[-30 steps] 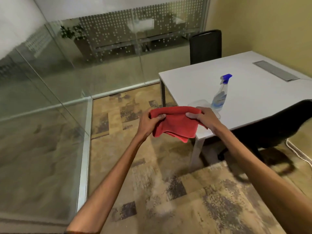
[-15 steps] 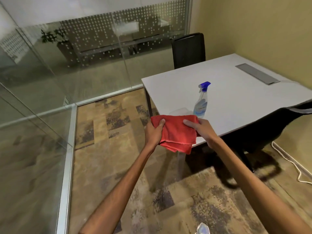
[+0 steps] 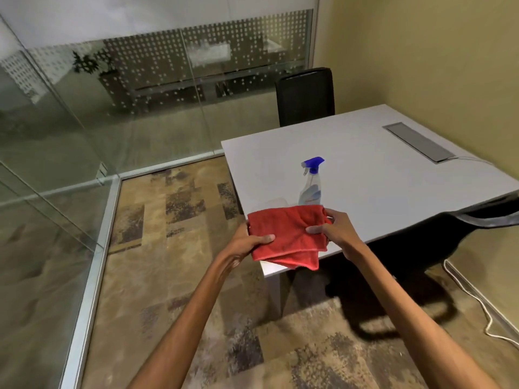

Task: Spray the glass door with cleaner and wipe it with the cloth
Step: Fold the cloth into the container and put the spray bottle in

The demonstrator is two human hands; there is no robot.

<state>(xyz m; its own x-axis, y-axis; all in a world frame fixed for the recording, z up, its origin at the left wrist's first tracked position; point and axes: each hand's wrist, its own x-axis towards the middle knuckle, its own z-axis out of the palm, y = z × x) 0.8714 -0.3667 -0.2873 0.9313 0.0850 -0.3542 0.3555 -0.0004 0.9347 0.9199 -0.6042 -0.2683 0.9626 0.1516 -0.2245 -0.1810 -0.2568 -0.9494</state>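
The left hand (image 3: pixel 247 245) and right hand (image 3: pixel 334 231) still pinch the red cloth (image 3: pixel 286 234). Mid-frame, it now hides the spray bottle (image 3: pixel 310 183)'s bottom.

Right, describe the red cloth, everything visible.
The red cloth looks like soft microfibre, folded into layers, with a stitched hem along its lower edge. It is held over the near corner of the white table, hiding the base of the spray bottle. The left hand grips its left edge, thumb on top; the right hand pinches its right edge.

Spray bottle (image 3: pixel 310 183) just beyond cloth (image 3: pixel 286 237)
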